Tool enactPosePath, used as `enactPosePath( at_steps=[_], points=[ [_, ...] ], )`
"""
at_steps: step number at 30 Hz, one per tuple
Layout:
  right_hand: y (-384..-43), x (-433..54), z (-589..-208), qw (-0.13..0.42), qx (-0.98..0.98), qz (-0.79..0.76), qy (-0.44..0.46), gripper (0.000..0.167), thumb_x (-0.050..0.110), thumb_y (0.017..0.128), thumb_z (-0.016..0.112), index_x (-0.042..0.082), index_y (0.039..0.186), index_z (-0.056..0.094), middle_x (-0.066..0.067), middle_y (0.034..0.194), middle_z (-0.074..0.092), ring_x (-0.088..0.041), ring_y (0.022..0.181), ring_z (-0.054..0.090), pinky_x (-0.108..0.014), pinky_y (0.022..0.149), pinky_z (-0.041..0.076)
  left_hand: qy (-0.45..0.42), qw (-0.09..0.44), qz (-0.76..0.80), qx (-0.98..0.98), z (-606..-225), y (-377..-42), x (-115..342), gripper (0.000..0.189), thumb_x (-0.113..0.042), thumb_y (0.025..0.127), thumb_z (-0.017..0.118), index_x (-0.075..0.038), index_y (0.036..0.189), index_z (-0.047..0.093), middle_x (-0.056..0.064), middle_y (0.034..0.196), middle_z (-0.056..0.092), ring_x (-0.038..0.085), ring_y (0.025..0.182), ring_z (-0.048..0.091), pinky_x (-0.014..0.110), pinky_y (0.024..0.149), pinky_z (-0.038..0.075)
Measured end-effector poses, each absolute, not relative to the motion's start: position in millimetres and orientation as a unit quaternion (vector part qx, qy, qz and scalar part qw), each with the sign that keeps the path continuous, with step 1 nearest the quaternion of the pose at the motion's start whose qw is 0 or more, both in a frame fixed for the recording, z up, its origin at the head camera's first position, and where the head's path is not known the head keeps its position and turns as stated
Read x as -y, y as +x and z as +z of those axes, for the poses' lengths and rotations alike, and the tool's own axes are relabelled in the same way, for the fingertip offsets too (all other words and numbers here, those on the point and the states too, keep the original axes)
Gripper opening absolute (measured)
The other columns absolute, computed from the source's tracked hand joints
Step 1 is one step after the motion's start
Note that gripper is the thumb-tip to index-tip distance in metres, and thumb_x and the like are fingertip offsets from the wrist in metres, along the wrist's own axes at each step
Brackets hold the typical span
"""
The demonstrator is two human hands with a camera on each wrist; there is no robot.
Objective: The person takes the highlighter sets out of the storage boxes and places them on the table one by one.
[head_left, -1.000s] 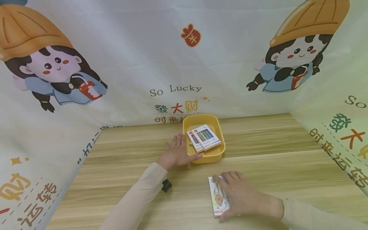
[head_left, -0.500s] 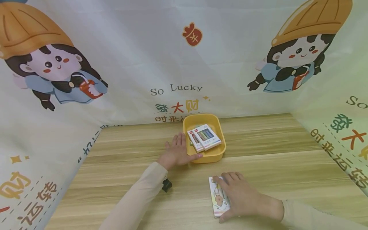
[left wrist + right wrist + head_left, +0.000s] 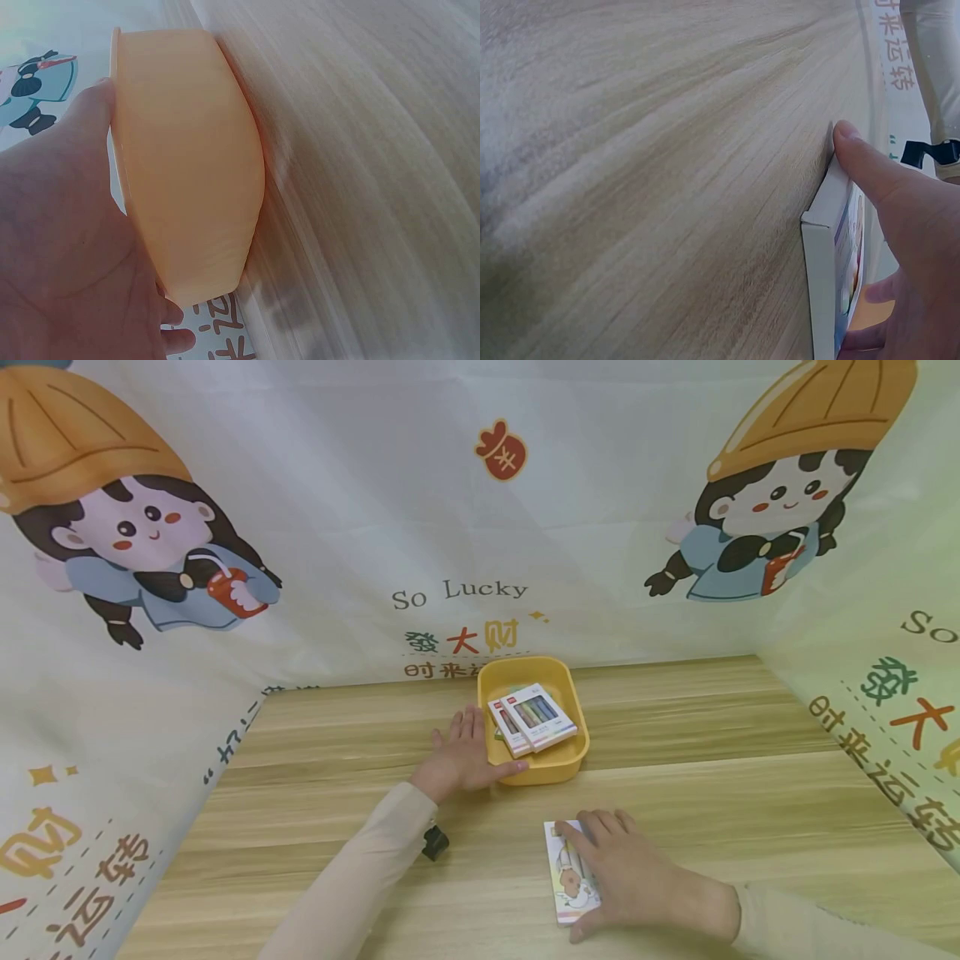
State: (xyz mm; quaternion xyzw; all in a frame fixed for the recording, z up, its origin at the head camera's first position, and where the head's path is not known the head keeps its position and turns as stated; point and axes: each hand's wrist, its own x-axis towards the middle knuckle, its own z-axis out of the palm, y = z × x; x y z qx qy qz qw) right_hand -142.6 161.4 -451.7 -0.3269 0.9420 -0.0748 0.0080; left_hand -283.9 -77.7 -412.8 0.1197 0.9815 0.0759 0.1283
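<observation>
A yellow plastic bin stands at the back middle of the table. My left hand rests against its left side with straight fingers, the thumb over the front rim. In the left wrist view the palm is beside the bin's wall. Inside lie two white crayon boxes, overlapping, with something greenish partly hidden under them. Nearer to me, my right hand grips another white box with a cartoon picture, thumb at the near end and fingers at the far end. That box lies on the table.
The wood-grain table has printed cloth walls at its back and sides. The bin stands close to the back wall. A black clip-like piece sits by the left wrist.
</observation>
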Motion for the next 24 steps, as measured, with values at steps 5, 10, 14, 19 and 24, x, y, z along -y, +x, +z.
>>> enactPosePath(
  at_steps=[5, 10, 14, 19, 24],
  points=[
    [-143, -162, -452, 0.011, -0.942, -0.072, -0.327, 0.123, 0.090, 0.060, 0.059, 0.008, 0.149, 0.039, -0.023, 0.142, 0.050, -0.042, 0.132, 0.047, -0.068, 0.106, 0.039, 0.121, 0.127, 0.076, -0.982, -415, -285, 78, 0.117, -0.081, 0.085, 0.042, -0.002, 0.158, -0.005, 0.017, 0.168, -0.005, 0.035, 0.157, 0.000, 0.063, 0.123, 0.011],
    [-148, -163, -445, 0.035, -0.942, -0.085, -0.322, 0.122, 0.090, 0.061, 0.058, 0.010, 0.151, 0.037, -0.023, 0.145, 0.048, -0.044, 0.135, 0.045, -0.066, 0.110, 0.037, 0.120, 0.130, 0.077, -0.981, -414, -285, 78, 0.118, -0.082, 0.085, 0.042, -0.003, 0.158, -0.006, 0.016, 0.167, -0.007, 0.035, 0.157, -0.002, 0.063, 0.123, 0.009],
    [-158, -166, -426, 0.021, -0.946, -0.097, -0.309, 0.117, 0.083, 0.063, 0.066, 0.010, 0.150, 0.040, -0.023, 0.148, 0.047, -0.044, 0.137, 0.044, -0.065, 0.111, 0.035, 0.120, 0.133, 0.078, -0.981, -412, -284, 78, 0.118, -0.082, 0.085, 0.042, -0.003, 0.158, -0.006, 0.015, 0.167, -0.008, 0.035, 0.156, -0.002, 0.063, 0.123, 0.009],
    [-171, -169, -403, -0.030, -0.948, -0.063, -0.311, 0.114, 0.083, 0.062, 0.067, 0.010, 0.147, 0.045, -0.021, 0.146, 0.050, -0.042, 0.133, 0.049, -0.062, 0.110, 0.039, 0.120, 0.128, 0.075, -0.982, -412, -283, 79, 0.117, -0.081, 0.086, 0.041, -0.002, 0.158, -0.005, 0.016, 0.168, -0.006, 0.036, 0.156, 0.000, 0.063, 0.123, 0.010],
    [-172, -170, -393, -0.027, -0.946, -0.048, -0.320, 0.113, 0.084, 0.063, 0.065, 0.011, 0.147, 0.045, -0.019, 0.144, 0.052, -0.040, 0.132, 0.051, -0.061, 0.111, 0.040, 0.121, 0.129, 0.076, -0.981, -414, -285, 79, 0.117, -0.082, 0.085, 0.041, -0.002, 0.158, -0.006, 0.016, 0.167, -0.007, 0.035, 0.156, -0.002, 0.064, 0.123, 0.009]
  ],
)
